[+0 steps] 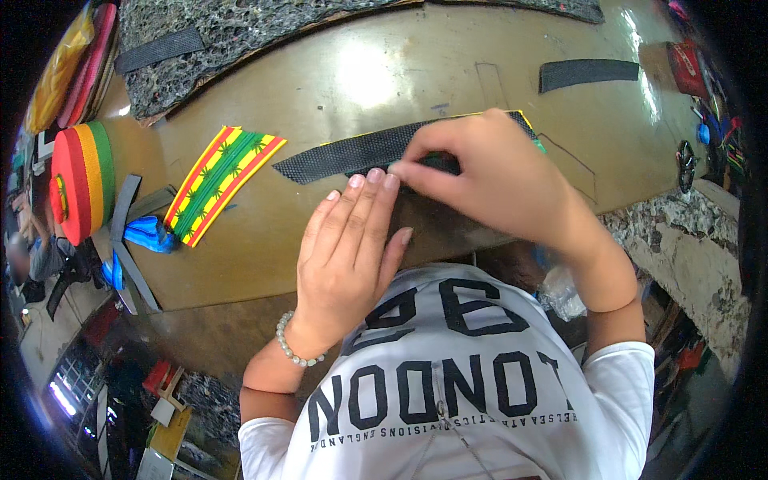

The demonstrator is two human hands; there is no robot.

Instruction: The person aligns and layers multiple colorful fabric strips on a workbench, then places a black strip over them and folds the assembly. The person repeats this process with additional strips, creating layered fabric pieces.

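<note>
- Black mesh strip [352, 156] lies at the centre of the frame — its long axis runs from lower left to upper right, the pointed end toward the left, the far end hidden under the right hand [488, 180].
- The right hand pinches the strip's lower edge with thumb and fingertips; a yellow edge shows along the strip's top.
- The left hand [348, 252] lies flat, fingers together and released, just below the strip, its fingertips at the strip's edge.
- Brown table [336, 88], shiny under a lamp's glare, fills the upper frame — a grey felt mat [240, 32] covers its top left.
- One striped band [224, 182] in red, yellow and green lies left of the strip; one roll [80, 180] of the same colours stands at the far left.
- Two more black strips: one upper right [588, 74], one upper left [160, 50].
</note>
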